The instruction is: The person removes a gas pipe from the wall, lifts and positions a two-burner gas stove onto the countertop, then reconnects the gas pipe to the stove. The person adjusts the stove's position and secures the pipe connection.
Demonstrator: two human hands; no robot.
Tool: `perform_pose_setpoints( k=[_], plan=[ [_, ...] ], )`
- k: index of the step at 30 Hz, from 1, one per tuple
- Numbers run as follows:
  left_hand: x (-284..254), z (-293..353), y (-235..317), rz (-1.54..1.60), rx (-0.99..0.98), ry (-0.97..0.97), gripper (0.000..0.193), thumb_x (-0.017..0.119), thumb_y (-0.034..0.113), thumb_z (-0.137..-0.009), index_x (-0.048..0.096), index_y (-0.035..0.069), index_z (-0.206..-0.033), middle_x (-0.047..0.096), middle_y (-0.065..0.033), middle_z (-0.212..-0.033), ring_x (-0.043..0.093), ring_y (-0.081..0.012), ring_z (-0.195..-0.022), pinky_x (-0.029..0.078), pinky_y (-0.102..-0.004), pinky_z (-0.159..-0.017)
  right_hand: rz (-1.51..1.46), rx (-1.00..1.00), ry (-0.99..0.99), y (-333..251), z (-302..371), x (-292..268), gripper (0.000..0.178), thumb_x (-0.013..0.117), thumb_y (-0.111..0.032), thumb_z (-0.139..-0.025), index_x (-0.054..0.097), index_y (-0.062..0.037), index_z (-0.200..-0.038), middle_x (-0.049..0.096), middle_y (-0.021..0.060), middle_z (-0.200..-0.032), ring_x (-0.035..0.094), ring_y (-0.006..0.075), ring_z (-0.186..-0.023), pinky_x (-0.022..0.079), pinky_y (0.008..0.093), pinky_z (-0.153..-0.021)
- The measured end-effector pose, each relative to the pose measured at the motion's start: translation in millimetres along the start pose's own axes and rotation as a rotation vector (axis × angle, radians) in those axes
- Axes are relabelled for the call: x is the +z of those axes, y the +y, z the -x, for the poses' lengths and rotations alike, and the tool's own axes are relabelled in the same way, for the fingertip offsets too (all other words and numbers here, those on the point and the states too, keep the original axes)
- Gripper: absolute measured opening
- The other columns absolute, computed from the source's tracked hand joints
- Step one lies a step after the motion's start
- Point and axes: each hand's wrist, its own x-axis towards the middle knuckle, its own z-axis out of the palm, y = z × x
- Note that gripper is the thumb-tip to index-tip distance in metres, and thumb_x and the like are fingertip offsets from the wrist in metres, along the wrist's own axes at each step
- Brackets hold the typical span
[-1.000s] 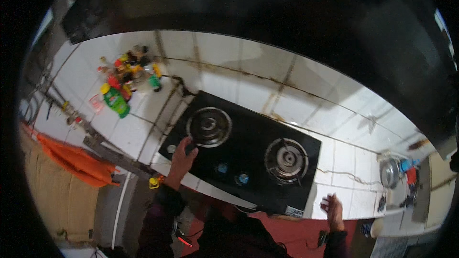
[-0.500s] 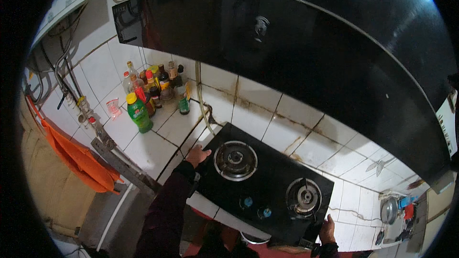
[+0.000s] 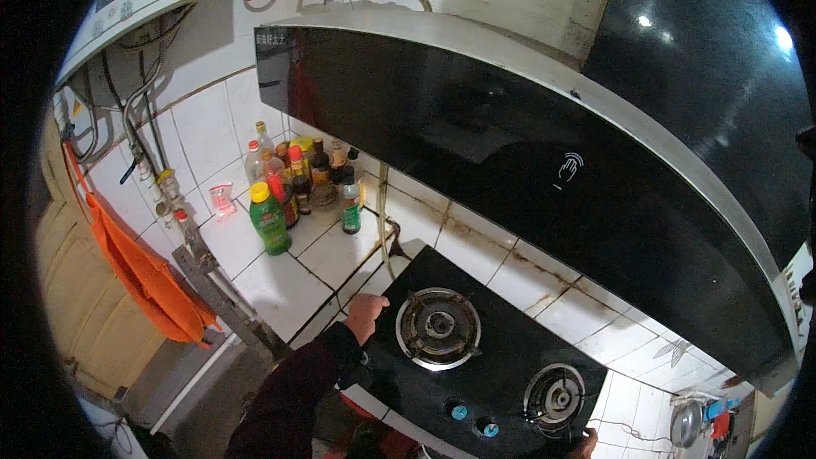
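A black glass-topped gas stove (image 3: 501, 367) with two round burners and two blue-topped knobs lies on the tiled counter. My left hand (image 3: 365, 316) is closed on its left edge, the thumb lying against the top beside the larger burner (image 3: 438, 329). At the stove's right edge, near the smaller burner (image 3: 554, 400), my right hand (image 3: 587, 443) grips the side; most of that hand is cut off by the lower rim of the picture. Fingers under the stove's edges are hidden.
Several sauce bottles and a green yellow-capped bottle (image 3: 270, 221) stand at the back left. A dark range hood (image 3: 476, 136) overhangs the stove. A hose (image 3: 384, 221) runs down the wall behind it. Orange cloth (image 3: 144, 268) hangs left; a metal pot (image 3: 686, 423) sits far right.
The whole view has shifted, so stove, bottles and hood appear lower and farther right. Both hands stay at the stove's sides; less of my right hand shows.
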Motion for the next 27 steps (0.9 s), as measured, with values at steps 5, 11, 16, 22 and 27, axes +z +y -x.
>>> perform_pose_setpoints(
  k=[5, 11, 16, 22, 27],
  plan=[
    [-37, 68, 14, -0.079, 0.027, -0.088, 0.038, 0.072, 0.005, -0.080, 0.065, 0.005, -0.117, 0.069, -0.0163, -0.108, 0.064, -0.0362, -0.109, 0.053, -0.0430, -0.086, 0.443, -0.247, -0.064, -36, -15, 6, 0.031, 0.053, -0.030, -0.096, 0.059, -0.0023, -0.085, 0.060, 0.0043, -0.076, 0.056, 0.0189, -0.068, 0.055, 0.0357, -0.067],
    [-65, 154, 49, -0.251, 0.139, 0.083, 0.048, 0.070, -0.005, -0.067, 0.064, 0.006, -0.113, 0.068, -0.0182, -0.108, 0.064, -0.0409, -0.107, 0.052, -0.0417, -0.089, 0.294, -0.170, 0.219, -59, -42, 18, 0.027, 0.058, -0.030, -0.088, 0.049, -0.0123, -0.069, 0.048, 0.0019, -0.063, 0.054, 0.0213, -0.061, 0.046, 0.0356, -0.058],
    [-70, 181, 49, -0.214, -0.003, -0.016, 0.048, 0.062, -0.009, -0.069, 0.061, 0.006, -0.114, 0.066, -0.0181, -0.104, 0.064, -0.0379, -0.103, 0.051, -0.0422, -0.088, 0.471, -0.187, 0.231, -53, -49, 22, 0.025, 0.059, -0.023, -0.085, 0.045, -0.0137, -0.065, 0.048, -0.0014, -0.064, 0.049, 0.0164, -0.059, 0.041, 0.0333, -0.059],
    [-63, 176, 30, -0.167, -0.103, -0.067, 0.047, 0.062, -0.009, -0.069, 0.060, 0.005, -0.114, 0.065, -0.0205, -0.102, 0.063, -0.0419, -0.101, 0.050, -0.0447, -0.086, 0.333, -0.103, 0.188, -40, -38, 31, 0.022, 0.057, -0.019, -0.087, 0.051, -0.0100, -0.067, 0.050, -0.0001, -0.065, 0.046, 0.0165, -0.059, 0.040, 0.0321, -0.058],
    [-48, 149, 11, -0.262, 0.089, -0.014, 0.052, 0.069, -0.007, -0.062, 0.061, 0.006, -0.111, 0.067, -0.0204, -0.101, 0.063, -0.0447, -0.100, 0.051, -0.0472, -0.083, 0.590, -0.165, 0.285, -45, -49, 42, 0.027, 0.055, -0.018, -0.090, 0.056, 0.0000, -0.071, 0.054, 0.0029, -0.067, 0.049, 0.0186, -0.062, 0.044, 0.0365, -0.062]
  ],
)
